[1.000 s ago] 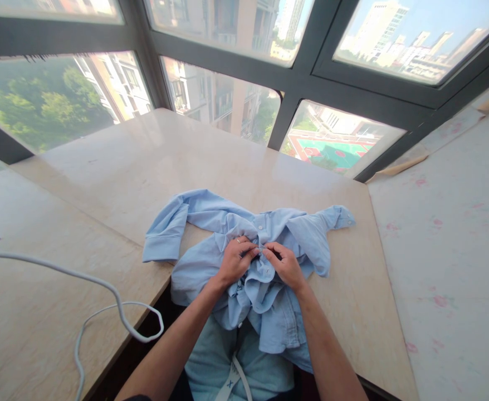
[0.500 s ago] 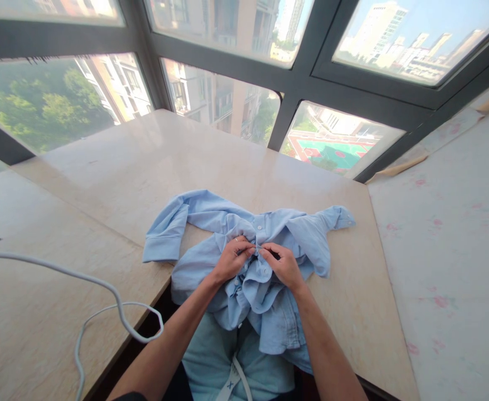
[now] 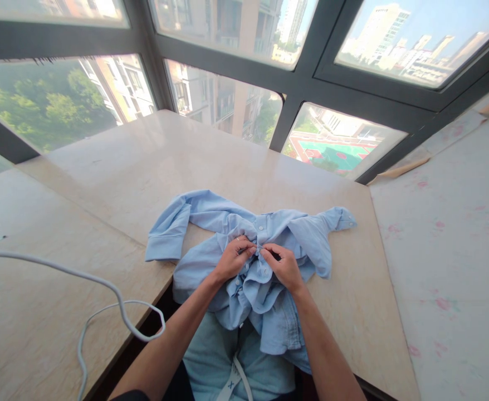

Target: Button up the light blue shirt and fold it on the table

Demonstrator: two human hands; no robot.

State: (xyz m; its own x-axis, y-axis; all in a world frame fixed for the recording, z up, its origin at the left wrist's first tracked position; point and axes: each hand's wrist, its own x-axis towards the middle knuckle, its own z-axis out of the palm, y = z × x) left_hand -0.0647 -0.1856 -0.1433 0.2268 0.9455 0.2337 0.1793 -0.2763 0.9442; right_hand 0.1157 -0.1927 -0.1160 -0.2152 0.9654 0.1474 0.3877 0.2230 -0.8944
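Note:
A light blue button-up shirt [image 3: 236, 220] lies crumpled on the stone sill, its lower part hanging over the front edge onto my lap. My left hand [image 3: 235, 257], with a ring on one finger, pinches the shirt's front placket. Close beside it, my right hand [image 3: 281, 263] pinches the same placket, the fingertips of both hands nearly touching. Just above them a white button [image 3: 260, 227] shows, and another button [image 3: 264, 271] sits below. What exactly lies between the fingertips is too small to make out. One cuffed sleeve [image 3: 164, 248] stretches left, the other [image 3: 345, 219] right.
The beige stone sill [image 3: 115, 184] runs back to dark window frames [image 3: 228, 58]. A white cable [image 3: 81, 274] loops at the left, passing near my left forearm. On the right stands a floral-papered wall [image 3: 449, 256]. A white drawstring [image 3: 238, 373] hangs on my pale trousers.
The view has shifted very slightly. Both hands stay at the same place on the shirt's placket, with barely any finger movement.

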